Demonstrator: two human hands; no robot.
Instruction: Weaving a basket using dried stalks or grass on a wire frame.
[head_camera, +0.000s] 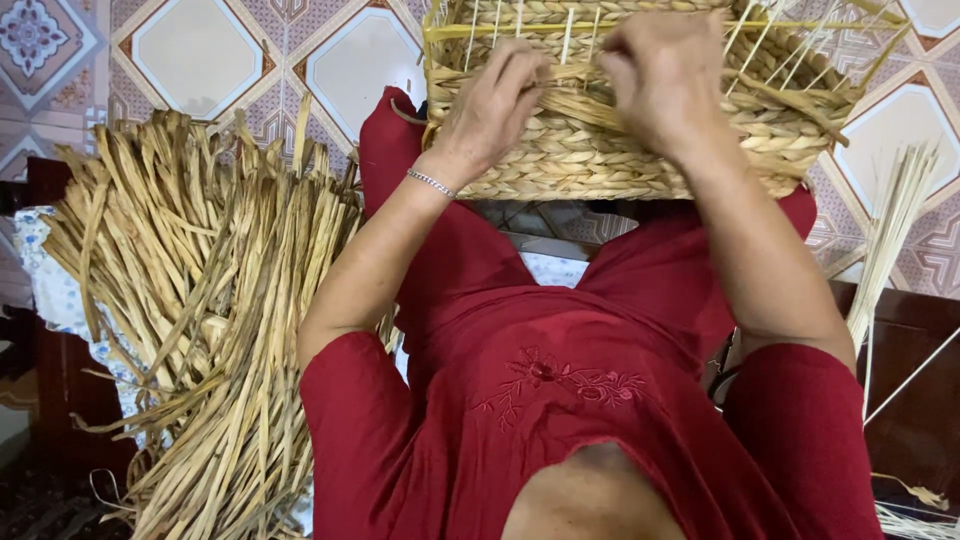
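A woven basket (640, 150) is held on the knees, far from the body; a strand is seemingly pinched by the left hand (495, 105) and right hand (660, 80), mid-weave. Tension must be kept for tucking.

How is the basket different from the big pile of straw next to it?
The basket is braided into tight rows; the pile of straw lies in loose flat strips. The basket rests on the person's knees, under both hands; the pile sits untouched at their left. Both share the same dry tan colour.
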